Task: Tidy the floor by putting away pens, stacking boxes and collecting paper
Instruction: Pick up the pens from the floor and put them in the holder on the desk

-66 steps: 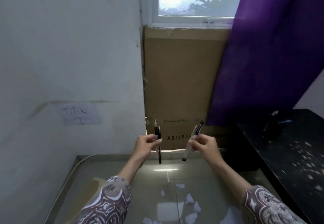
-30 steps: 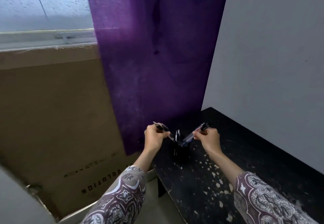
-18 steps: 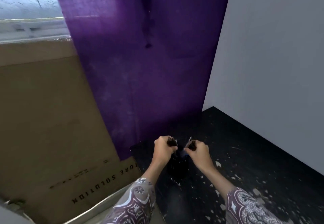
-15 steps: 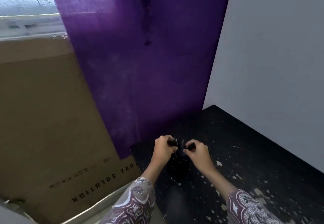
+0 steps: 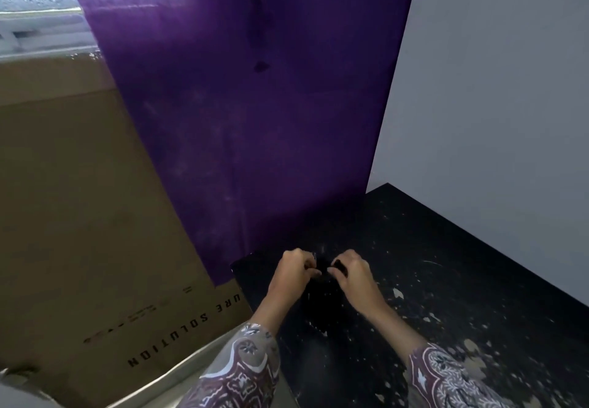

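Since pens are light, stiff and a little slick, I judge the upper barrel near the cap the best place to pinch them, letting them drop point-down. My left hand (image 5: 294,272) and right hand (image 5: 352,272) hover close together over the dark pen holder (image 5: 320,299) on the black, paint-flecked tabletop (image 5: 446,280). My right grip is curled round a dark pen end (image 5: 340,266). My left fingers are curled too, but whether they clamp anything I cannot tell. Only slim black ends show; the barrels are lost in shadow.
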`<state>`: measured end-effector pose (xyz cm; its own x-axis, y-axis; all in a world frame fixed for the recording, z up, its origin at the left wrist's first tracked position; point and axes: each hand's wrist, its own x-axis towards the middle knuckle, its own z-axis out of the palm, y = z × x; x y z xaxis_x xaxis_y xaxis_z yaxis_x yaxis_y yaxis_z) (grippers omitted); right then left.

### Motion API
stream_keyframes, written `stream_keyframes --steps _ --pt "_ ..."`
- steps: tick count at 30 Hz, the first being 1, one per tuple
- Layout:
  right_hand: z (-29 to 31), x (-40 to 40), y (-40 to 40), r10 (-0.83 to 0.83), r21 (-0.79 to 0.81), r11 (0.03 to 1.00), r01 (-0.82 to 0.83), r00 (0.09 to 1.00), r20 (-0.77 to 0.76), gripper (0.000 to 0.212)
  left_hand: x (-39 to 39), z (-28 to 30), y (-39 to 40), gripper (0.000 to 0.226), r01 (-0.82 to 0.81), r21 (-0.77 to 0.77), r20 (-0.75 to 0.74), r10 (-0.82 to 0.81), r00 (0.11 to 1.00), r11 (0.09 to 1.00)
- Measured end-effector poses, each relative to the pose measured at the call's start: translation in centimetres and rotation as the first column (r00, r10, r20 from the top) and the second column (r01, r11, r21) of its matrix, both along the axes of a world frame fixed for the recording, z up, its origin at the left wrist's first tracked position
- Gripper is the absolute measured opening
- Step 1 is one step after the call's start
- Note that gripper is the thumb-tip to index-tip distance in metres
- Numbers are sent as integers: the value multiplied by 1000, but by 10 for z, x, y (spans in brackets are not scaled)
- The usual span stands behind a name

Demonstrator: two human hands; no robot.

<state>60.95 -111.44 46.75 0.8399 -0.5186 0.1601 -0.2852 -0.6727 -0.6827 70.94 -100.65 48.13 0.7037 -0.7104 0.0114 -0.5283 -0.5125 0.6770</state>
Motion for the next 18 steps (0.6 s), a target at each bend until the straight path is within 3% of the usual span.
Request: stream_keyframes --steps 4,7,11,18 --pt "-7 7 9 42 -138 988 -63 987 -154 23 -1 -7 -4 15 4 -6 77 -4 997 1000" --pt "-1 10 10 86 -45 994 -96 977 -197 41 5 -5 1 31 -16 -40 119 21 993 999" --pt "5 8 4 128 78 990 -117 979 -158 48 14 -7 16 36 -47 -121 77 56 995 992" --pt "12 0 10 71 102 992 -70 997 -9 38 11 -7 52 34 -129 -143 22 134 991 981"
